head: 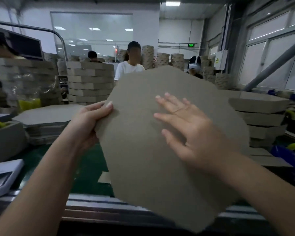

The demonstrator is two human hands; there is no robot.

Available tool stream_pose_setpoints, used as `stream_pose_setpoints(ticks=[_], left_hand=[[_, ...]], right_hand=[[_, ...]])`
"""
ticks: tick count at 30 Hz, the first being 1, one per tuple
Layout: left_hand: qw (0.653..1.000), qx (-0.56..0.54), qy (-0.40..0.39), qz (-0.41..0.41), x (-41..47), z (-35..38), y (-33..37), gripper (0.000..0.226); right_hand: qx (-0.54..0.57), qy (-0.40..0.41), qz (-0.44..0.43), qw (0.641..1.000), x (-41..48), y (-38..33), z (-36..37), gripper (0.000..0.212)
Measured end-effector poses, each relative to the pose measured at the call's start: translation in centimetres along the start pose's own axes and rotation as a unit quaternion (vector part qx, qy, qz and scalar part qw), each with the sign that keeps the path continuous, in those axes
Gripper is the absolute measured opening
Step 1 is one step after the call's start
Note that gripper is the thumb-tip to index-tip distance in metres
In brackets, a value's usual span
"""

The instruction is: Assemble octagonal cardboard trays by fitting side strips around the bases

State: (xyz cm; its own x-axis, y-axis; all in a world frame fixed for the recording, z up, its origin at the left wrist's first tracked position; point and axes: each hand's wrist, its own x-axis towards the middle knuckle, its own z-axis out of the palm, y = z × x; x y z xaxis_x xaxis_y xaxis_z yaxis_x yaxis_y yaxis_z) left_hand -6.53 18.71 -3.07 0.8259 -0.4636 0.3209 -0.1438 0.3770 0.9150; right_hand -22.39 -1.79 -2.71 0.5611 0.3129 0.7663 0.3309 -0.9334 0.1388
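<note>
I am holding a cardboard base (143, 159) up in front of me, tilted over the near edge of the table (89, 167) and clear of its green top. My left hand (92, 121) is gripping the base by its left edge, thumb lying on the face towards me and fingers curled round behind. My right hand (182, 128) is lying flat on that same face, right of its middle, fingers straight and spread wide, grasping nothing. A stack of flat bases (46, 116) is sitting on the table just left of my left hand. Finished trays (260, 116) are standing piled at the right, partly behind the base, and a taller pile of trays (90, 82) is standing farther back on the left. A small cardboard scrap (105, 178) is lying on the table beside the base's lower left edge. A person (129, 67) in a white shirt is standing beyond the table, above the base's top edge.
</note>
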Motion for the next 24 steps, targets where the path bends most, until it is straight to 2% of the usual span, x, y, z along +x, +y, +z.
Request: stream_pose_setpoints(ticks=[3,7,10,12,13,16,20,21,22,24], left_hand=[[0.995,0.061,-0.074,-0.028,-1.5,1.8,-1.1,0.022],[0.968,0.15,-0.189,-0.069,-2.7,4.8,-4.4,0.018],[0.943,0.193,-0.246,-0.11,-3.0,6.2,-7.5,0.011],[0.925,0.234,-0.268,-0.132,-3.0,6.5,-9.6,0.009],[0.916,0.263,-0.273,-0.135,-2.9,6.5,-10.6,0.009],[0.904,0.341,-0.232,-0.115,-2.5,6.3,-13.2,0.013],[0.939,0.336,-0.071,-0.027,-1.3,5.3,-15.0,0.014],[0.929,0.367,-0.027,0.022,-0.8,4.8,-15.2,0.015],[0.891,0.446,0.003,0.081,-0.2,4.3,-15.2,0.014],[0.777,0.611,-0.013,0.152,1.2,3.4,-15.1,0.028]], right_hand=[[-0.062,-0.01,0.037,0.997,-1.2,0.4,-1.0,0.048],[-0.089,-0.101,0.115,0.984,-3.9,1.6,-0.1,0.057],[0.01,-0.168,0.217,0.961,-7.3,2.6,1.9,0.035],[0.114,-0.195,0.291,0.93,-9.8,3.2,3.7,0.015],[0.148,-0.198,0.318,0.915,-10.9,3.5,4.5,0.011],[0.193,-0.182,0.372,0.89,-13.4,4.2,6.5,0.012],[0.2,-0.171,0.376,0.889,-14.3,5.1,7.4,0.012],[0.201,-0.17,0.367,0.892,-14.3,5.3,7.4,0.009],[0.2,-0.17,0.361,0.895,-14.2,5.4,7.5,0.006],[0.199,-0.177,0.359,0.895,-14.1,5.5,7.5,0.003]])
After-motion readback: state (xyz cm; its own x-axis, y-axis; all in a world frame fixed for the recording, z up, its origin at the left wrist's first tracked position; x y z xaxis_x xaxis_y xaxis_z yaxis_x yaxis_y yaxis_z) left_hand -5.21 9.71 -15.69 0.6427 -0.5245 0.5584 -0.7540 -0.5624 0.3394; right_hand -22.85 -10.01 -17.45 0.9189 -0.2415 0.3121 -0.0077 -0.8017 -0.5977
